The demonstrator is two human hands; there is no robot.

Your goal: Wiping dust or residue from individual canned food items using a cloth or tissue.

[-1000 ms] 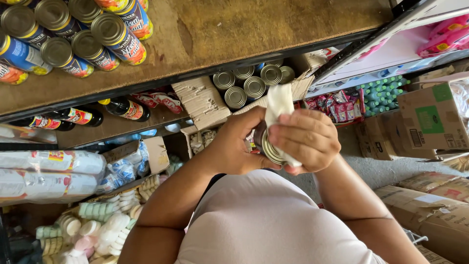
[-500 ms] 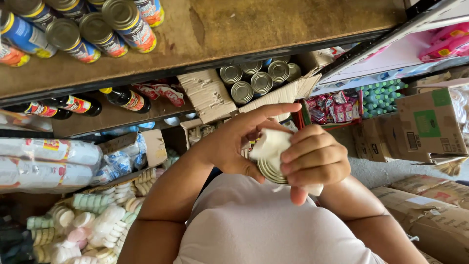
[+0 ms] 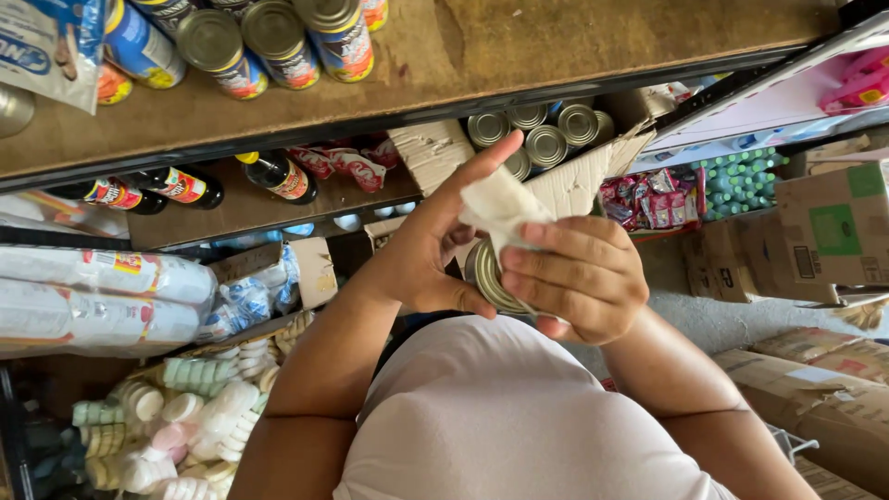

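Right hand (image 3: 582,278): fingers curled together over a folded white cloth (image 3: 500,206), pressing it onto the end of a tin can (image 3: 491,278); the grip looks suited to rubbing the lid.

Left hand (image 3: 431,245): wrapped about the can's far side, fingers extended upward past the cloth, apparently steadying the can against the other hand's pressure.

Tin can: held in mid-air between both hands, in front of the chest, just above the pale shirt (image 3: 500,417). One ribbed metal end faces the camera; long axis therefore runs roughly along the line of sight, away towards the floor. Body mostly hidden by the hands.

Surroundings, outward:
- Torn cardboard carton (image 3: 593,171) just behind the hands, holding more cans (image 3: 542,143), lids up.
- Wooden shelf (image 3: 574,42) above, carrying labelled tins (image 3: 269,32).
- Lower shelf: dark bottles (image 3: 278,176) lying on their sides.
- Left: wrapped rolls (image 3: 93,296) and small pastel pots (image 3: 185,417).
- Right: brown boxes (image 3: 833,231) on the floor.
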